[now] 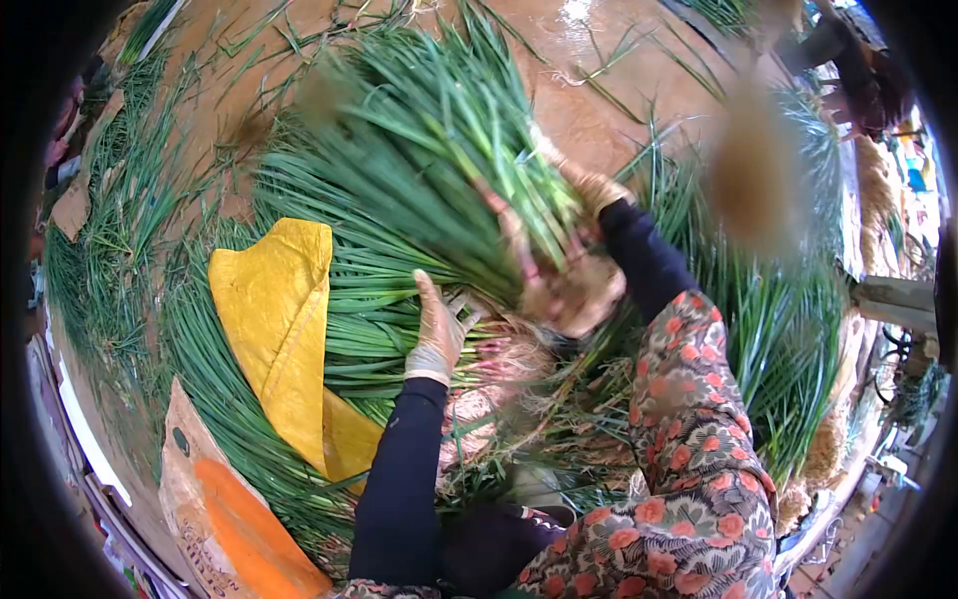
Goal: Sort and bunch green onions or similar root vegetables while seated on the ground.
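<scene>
My right hand [594,188], in a pale glove, is closed on the side of a large bunch of green onions [479,140]. This bunch is tilted, its leaves toward the upper left and its blurred, dirt-covered roots [574,295] toward me. Below it, more green onions [369,329] lie flat with reddish bases and pale roots [504,364] to the right. My left hand [436,324], also gloved, rests against these stalks near their bases, thumb raised and apart from the fingers. Its fingertips are partly hidden among the stalks.
A yellow sheet [274,329] lies over the onions at left, with a piece of cardboard bearing an orange patch [249,529] below it. More onions [778,329] are heaped at right. Loose leaves lie on the wet brown floor [589,110]. A brown blur [753,180] covers part of the upper right.
</scene>
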Demonstrator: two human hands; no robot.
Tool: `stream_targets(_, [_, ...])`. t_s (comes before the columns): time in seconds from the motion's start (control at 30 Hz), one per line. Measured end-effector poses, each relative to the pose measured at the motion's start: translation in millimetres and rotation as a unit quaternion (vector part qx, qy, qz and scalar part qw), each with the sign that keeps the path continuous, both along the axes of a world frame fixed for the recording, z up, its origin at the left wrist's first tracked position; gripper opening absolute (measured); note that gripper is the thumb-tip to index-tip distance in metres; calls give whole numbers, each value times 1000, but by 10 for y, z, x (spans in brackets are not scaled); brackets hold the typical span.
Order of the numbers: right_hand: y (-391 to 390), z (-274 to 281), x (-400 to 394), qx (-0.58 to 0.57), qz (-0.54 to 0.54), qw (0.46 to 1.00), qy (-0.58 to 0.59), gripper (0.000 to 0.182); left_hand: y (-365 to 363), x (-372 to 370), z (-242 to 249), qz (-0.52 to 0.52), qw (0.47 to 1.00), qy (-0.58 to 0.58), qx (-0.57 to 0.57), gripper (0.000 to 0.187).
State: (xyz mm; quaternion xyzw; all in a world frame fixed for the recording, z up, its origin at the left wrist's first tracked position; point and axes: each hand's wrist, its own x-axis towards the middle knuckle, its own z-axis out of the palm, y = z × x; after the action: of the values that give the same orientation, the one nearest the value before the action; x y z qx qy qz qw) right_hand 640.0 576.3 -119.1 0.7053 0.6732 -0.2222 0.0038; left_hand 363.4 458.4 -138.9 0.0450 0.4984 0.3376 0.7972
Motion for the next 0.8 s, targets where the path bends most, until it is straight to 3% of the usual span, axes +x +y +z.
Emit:
stream_targets(0.03, [-193, 26, -167, -5, 2, 1000, 13, 56, 2, -28, 44, 17, 1000, -9, -10, 108])
stream_targets(0.07, [-367, 44, -313, -7, -1, 1000, 29, 56, 13, -154, -52, 10, 995, -97, 3, 106])
stream_targets(0.37, [-1228, 293, -1474, -19, 1, 991, 130, 54, -542, -862, 514, 81, 991, 18, 107, 68])
stream_targets(0.5, [-1600, 516, -2009, -43, 34, 982, 178, 54, -923, -1385, 678, -7, 973, 107, 206, 58])
stream_targets(0.53, [-1696, 580, -2179, -52, 48, 978, 195, 54, -1020, -1425, 976, 25, 980, 79, 181, 56])
stream_targets(0.6, [-1904, 726, -2560, -71, 84, 967, 230, 53, -1441, -1908, 893, 128, 984, 80, 97, 56])
stream_targets(0.7, [-2219, 996, -3183, -110, 150, 938, 292, 53, -2007, -2227, 1911, 141, 979, 136, 62, 50])
stream_targets(0.77, [-2388, 1188, -3547, -144, 202, 909, 335, 53, -2635, -2689, 2127, 109, 984, 98, 99, 45])
stream_targets(0.8, [-2447, 1291, -3709, -162, 228, 892, 355, 53, -2904, -2896, 2241, 121, 979, 133, 91, 45])
